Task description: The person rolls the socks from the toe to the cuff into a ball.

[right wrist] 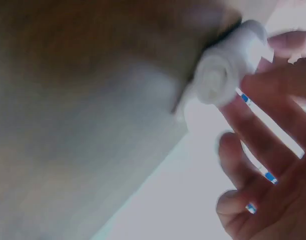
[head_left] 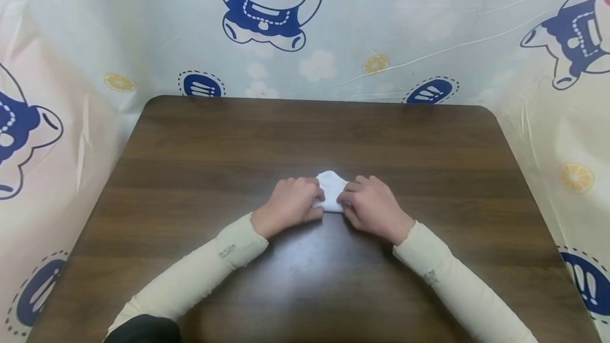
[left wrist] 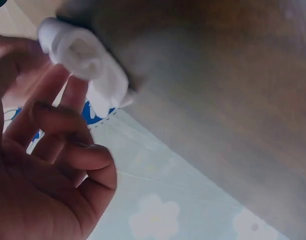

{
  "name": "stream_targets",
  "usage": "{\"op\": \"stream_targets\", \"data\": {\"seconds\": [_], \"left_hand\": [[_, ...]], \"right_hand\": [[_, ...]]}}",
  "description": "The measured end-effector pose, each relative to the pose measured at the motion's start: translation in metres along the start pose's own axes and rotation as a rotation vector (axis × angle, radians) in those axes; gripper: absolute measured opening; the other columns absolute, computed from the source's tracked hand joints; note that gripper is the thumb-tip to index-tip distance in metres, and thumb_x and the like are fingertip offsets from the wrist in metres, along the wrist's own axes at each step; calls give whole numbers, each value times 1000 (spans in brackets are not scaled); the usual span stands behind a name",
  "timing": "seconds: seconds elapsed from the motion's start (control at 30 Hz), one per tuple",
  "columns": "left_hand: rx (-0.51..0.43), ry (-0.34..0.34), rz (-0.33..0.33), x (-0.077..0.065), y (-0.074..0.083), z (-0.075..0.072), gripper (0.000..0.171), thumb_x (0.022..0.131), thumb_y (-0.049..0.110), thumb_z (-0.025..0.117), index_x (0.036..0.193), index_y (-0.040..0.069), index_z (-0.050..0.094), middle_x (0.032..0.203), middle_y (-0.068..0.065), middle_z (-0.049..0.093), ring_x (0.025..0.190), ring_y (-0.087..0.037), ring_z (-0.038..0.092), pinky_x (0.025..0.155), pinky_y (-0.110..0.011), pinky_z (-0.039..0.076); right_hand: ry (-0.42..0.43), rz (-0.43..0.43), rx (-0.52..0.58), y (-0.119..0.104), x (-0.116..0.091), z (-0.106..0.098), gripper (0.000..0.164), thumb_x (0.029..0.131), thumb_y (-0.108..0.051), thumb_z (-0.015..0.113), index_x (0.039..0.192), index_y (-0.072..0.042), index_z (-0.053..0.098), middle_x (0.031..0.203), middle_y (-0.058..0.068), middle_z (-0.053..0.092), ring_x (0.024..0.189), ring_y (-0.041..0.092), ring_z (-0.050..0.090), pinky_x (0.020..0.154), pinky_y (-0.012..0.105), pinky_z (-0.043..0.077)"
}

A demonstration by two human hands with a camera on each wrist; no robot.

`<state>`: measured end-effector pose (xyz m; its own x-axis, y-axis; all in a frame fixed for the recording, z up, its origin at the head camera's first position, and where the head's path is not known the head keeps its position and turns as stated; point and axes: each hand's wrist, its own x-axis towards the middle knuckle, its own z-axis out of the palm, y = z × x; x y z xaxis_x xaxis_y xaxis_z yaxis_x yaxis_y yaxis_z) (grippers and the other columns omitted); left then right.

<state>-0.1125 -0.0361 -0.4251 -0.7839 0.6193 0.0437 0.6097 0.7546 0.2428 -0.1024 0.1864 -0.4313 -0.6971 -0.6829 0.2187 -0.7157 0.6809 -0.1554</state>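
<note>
A small white cloth (head_left: 331, 190) lies near the middle of the brown table, partly rolled up, with a flat end pointing away from me. My left hand (head_left: 294, 201) grips the left end of the roll between thumb and fingers. At the other end, my right hand (head_left: 374, 206) holds it the same way. The left wrist view shows the coiled end of the cloth (left wrist: 82, 55) at the fingertips, with the outer fingers bent below. In the right wrist view the cloth (right wrist: 218, 75) appears as a thick roll touched by thumb and forefinger.
The dark wood table (head_left: 305, 142) has rounded far corners. A pale patterned curtain (head_left: 333, 25) with cartoon figures hangs around its back and sides. Part of a black object (head_left: 143, 330) shows at the bottom left edge.
</note>
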Motion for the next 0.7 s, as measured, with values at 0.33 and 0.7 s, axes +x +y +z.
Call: {"op": "stream_targets", "data": {"seconds": [0.33, 0.7], "left_hand": [[111, -27, 42, 3, 5, 2, 28, 70, 29, 91, 85, 18, 70, 78, 6, 55, 55, -17, 52, 46, -35, 43], [24, -55, 5, 7, 6, -1, 19, 77, 17, 78, 78, 14, 59, 73, 2, 52, 57, -17, 50, 45, -35, 40]], "right_hand": [[13, -32, -127, -6, 0, 2, 28, 71, -33, 91, 84, -17, 74, 75, -3, 65, 73, 21, 48, 64, 35, 34], [42, 37, -40, -2, 0, 9, 21, 76, -22, 77, 88, -11, 64, 70, -3, 58, 65, 19, 46, 60, 34, 34]]}}
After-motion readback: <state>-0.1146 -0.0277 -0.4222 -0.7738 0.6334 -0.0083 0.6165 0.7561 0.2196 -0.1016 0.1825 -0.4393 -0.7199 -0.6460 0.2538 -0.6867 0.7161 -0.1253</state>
